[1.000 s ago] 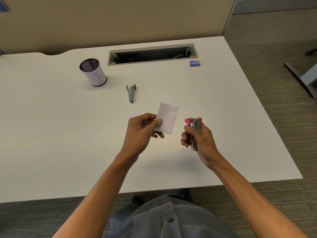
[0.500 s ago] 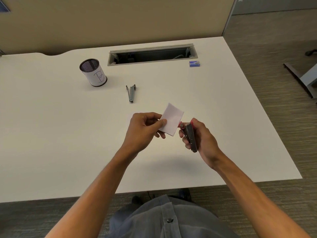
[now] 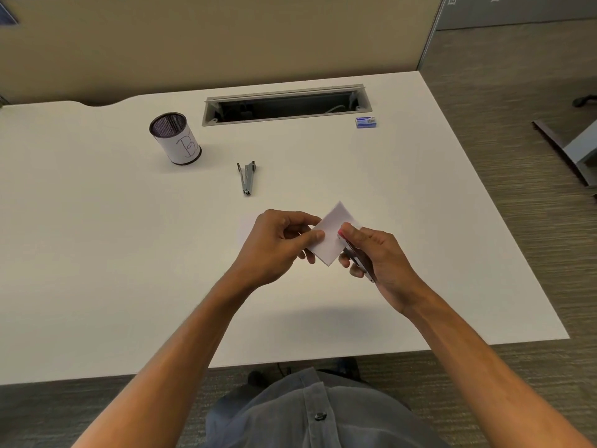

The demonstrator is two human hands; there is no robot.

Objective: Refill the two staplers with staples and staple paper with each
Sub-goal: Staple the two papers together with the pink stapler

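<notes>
Hands [image 3: 329, 247] closer now, left pinching paper [image 3: 332, 236], right gripping stapler [image 3: 358, 260] (pink-tipped).

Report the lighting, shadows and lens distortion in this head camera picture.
Head view: light is soft and even, with no glare on the white desk; a faint wide shadow lies under the forearms, a small one beside the mesh cup; the wide lens bows the desk edges; the folded paper looks slightly soft.

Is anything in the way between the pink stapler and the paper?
Nothing visible. The right hand holds the pink stapler with its tip already at the edge of the paper, which the left hand pinches above the desk.
</notes>
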